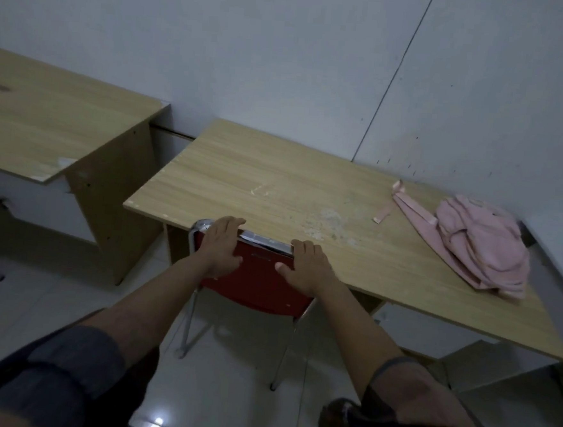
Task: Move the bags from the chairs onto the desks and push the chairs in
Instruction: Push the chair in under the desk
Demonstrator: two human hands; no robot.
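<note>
Both hands on the red chair (259, 278), backrest against the near edge of the desk (276, 179).
Left hand (221, 245) and right hand (304, 268) curl over the rigid top rail (light frame, likely slides easily); soft pink bag (481, 247) lies at the desk's right end.

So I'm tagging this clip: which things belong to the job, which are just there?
Job: pink fabric bag, wooden desk, red metal-framed chair, left hand, right hand.
Just there: second wooden desk, white wall, tiled floor.
</note>
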